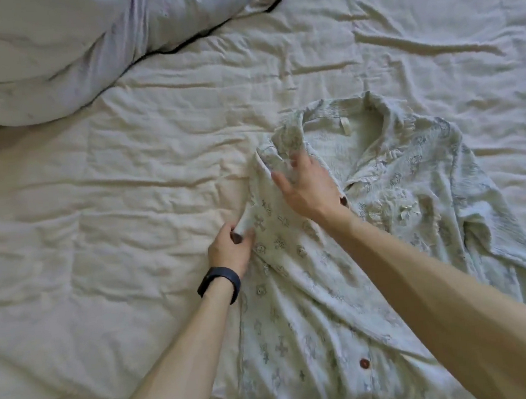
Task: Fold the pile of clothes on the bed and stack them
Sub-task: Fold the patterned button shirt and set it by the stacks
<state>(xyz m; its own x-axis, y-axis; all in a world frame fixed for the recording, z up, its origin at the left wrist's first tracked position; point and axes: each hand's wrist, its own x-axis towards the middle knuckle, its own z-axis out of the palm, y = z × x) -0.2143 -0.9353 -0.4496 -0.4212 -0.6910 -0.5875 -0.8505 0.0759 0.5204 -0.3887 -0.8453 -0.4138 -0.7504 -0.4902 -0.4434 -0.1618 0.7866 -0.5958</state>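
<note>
A pale green printed pyjama shirt point(388, 194) with brown buttons lies front up on the bed, collar toward the far side. My left hand point(231, 246) pinches a rolled fold at the shirt's left edge; a black band sits on that wrist. My right hand point(308, 185) reaches across to the left shoulder near the collar, fingers spread and laid flat on the cloth. The shirt's right sleeve lies bunched at the right. The hem runs out of view at the bottom.
The cream sheet point(113, 212) of the bed is wrinkled all over. A white pillow point(67, 47) with black piping lies at the far left corner. A dark strip of bed edge shows at the bottom left.
</note>
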